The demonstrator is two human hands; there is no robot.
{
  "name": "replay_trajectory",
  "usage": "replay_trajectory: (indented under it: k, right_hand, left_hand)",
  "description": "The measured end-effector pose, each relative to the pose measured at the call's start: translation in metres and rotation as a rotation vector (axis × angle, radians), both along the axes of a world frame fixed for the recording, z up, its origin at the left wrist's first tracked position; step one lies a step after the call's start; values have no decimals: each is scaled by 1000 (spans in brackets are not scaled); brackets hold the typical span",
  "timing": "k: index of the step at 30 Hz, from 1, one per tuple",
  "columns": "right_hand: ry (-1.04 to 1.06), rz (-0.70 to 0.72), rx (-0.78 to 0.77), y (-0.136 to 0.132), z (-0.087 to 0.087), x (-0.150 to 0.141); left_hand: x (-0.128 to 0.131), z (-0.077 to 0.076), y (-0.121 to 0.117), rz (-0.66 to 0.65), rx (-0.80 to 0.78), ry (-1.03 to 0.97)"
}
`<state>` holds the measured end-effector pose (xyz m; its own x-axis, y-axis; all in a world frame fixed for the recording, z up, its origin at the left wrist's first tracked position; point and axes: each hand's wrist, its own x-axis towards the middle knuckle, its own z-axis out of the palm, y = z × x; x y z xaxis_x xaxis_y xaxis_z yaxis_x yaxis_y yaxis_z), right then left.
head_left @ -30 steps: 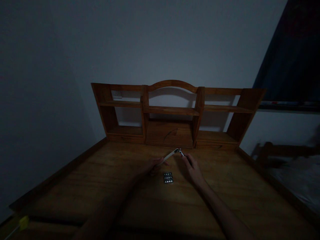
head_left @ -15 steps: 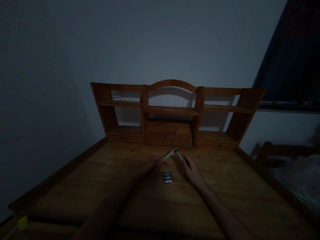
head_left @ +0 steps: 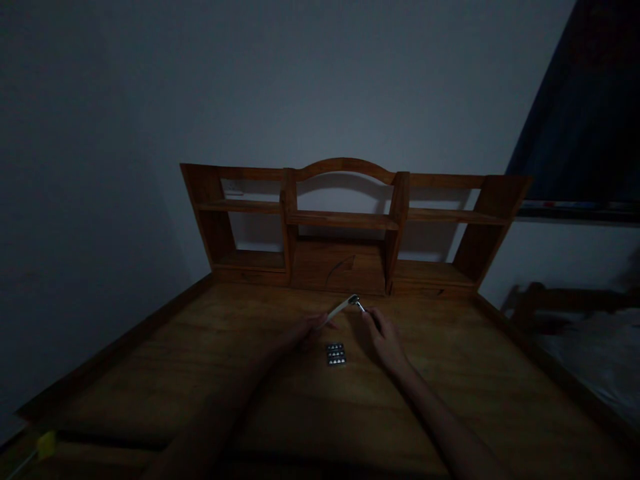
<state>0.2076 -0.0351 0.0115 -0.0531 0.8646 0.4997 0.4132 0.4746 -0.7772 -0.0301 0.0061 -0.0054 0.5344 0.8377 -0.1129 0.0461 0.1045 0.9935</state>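
My left hand (head_left: 313, 327) is closed round the near end of a slim white stick (head_left: 339, 310) with a dark far end, slanting up to the right. Closed on a thin tool with a shiny metal shaft (head_left: 361, 307) and dark handle, my right hand (head_left: 384, 333) is to the right of it. The metal tip meets or nearly meets the stick's dark end; the dim light hides exact contact and the kind of both things. Between and nearer than the hands, a small dark block with rows of shiny silver pieces (head_left: 336, 355) lies on the desk.
The wooden desk (head_left: 200, 353) has raised side edges. Along its back stands a wooden shelf unit (head_left: 345, 220) with drawers, against a pale wall. A yellow object (head_left: 47, 445) shows at lower left. Dark cloth (head_left: 585, 120) hangs at right, above pale bedding (head_left: 595, 360).
My right hand has brought the metal tool's tip slightly left, down to the white stick's dark end, then tilted it a little. My left hand and the small block have stayed put.
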Motion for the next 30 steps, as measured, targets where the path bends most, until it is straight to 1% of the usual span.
replay_trajectory:
  k: [7, 10, 17, 25, 27, 30]
  right_hand:
    - [52, -74, 27, 3, 1, 4]
    - [46, -52, 24, 3, 1, 3]
    - [-24, 25, -5, 2, -1, 1]
    - [-32, 33, 6, 5, -4, 0]
    - [-25, 43, -5, 5, -4, 1]
    - [-12, 32, -29, 3, -3, 2]
  left_hand:
    - [-1, 3, -4, -10, -9, -7]
    - [0, 5, -6, -5, -24, 12]
    - [1, 6, -5, 15, -3, 35]
    - [0, -1, 0, 9, 14, 39]
    - [-1, 0, 1, -9, 20, 27]
    - [-3, 3, 1, 0, 6, -16]
